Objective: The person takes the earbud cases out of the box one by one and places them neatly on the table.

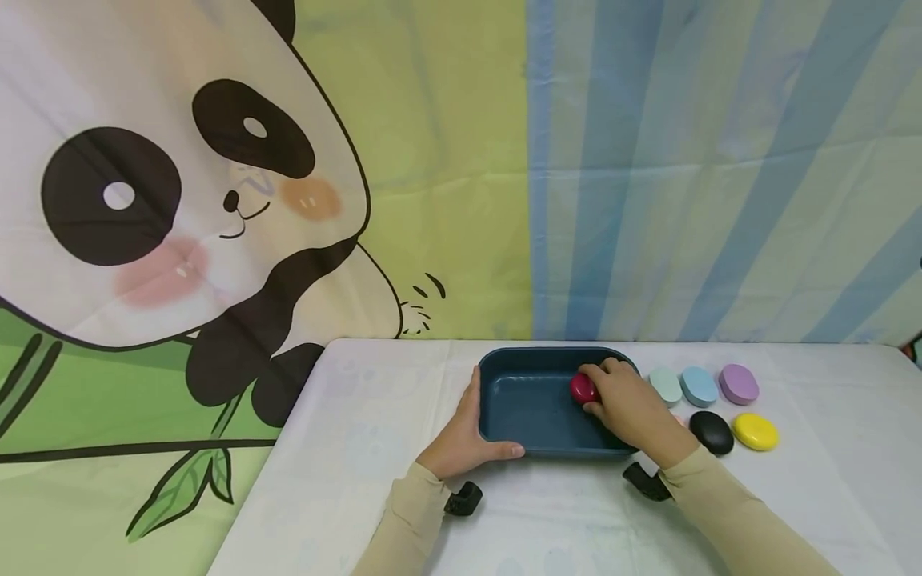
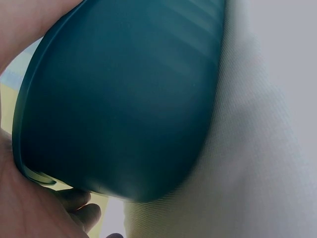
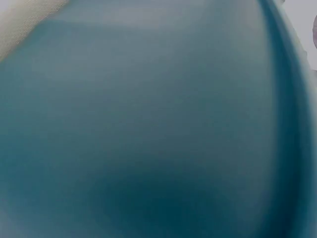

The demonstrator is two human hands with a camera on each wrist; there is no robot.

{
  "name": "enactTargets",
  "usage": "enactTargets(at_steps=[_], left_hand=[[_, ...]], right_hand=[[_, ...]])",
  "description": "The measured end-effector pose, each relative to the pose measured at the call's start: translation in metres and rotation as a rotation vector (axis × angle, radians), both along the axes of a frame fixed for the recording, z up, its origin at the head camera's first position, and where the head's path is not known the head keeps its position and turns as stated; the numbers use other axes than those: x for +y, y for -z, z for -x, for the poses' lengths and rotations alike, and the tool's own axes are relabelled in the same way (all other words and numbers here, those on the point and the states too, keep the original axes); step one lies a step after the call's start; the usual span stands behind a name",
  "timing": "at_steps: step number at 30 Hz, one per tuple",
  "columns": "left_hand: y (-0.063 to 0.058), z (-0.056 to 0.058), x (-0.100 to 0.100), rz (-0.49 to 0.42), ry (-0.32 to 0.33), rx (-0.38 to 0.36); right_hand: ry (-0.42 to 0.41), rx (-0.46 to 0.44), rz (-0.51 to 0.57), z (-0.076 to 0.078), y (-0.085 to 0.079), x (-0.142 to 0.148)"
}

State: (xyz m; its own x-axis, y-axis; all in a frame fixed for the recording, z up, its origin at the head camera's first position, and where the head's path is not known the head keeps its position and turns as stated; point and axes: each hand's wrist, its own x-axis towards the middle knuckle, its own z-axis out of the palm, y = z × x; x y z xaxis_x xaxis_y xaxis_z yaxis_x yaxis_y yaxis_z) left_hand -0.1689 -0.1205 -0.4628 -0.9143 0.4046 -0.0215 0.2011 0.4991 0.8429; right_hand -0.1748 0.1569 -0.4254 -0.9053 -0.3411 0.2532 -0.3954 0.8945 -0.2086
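A dark blue rectangular bin stands on the white-covered table. My left hand grips its left end, thumb along the front side and fingers along the left side. In the left wrist view, the bin's outer wall fills the middle, with fingers bent near its lower end. Inside the bin's right part, my right hand pinches a glossy red round piece between thumb and fingers. The right wrist view is filled by the bin's blurred blue wall; hand and red piece are outside it.
Right of the bin lie round pieces: pale green, light blue, purple, black and yellow. A pink piece is mostly hidden behind the right hand. A panda-print cloth hangs behind the table.
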Motion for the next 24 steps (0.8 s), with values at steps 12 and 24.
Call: enactTargets(at_steps=[12, 24], left_hand=[[0.0, 0.001, -0.001, 0.007, 0.001, -0.001], [-0.003, 0.0, -0.001, 0.008, 0.011, -0.005]], right_hand=[[0.04, -0.032, 0.012, -0.016, -0.024, 0.012], [0.084, -0.026, 0.029, -0.035, -0.037, 0.036]])
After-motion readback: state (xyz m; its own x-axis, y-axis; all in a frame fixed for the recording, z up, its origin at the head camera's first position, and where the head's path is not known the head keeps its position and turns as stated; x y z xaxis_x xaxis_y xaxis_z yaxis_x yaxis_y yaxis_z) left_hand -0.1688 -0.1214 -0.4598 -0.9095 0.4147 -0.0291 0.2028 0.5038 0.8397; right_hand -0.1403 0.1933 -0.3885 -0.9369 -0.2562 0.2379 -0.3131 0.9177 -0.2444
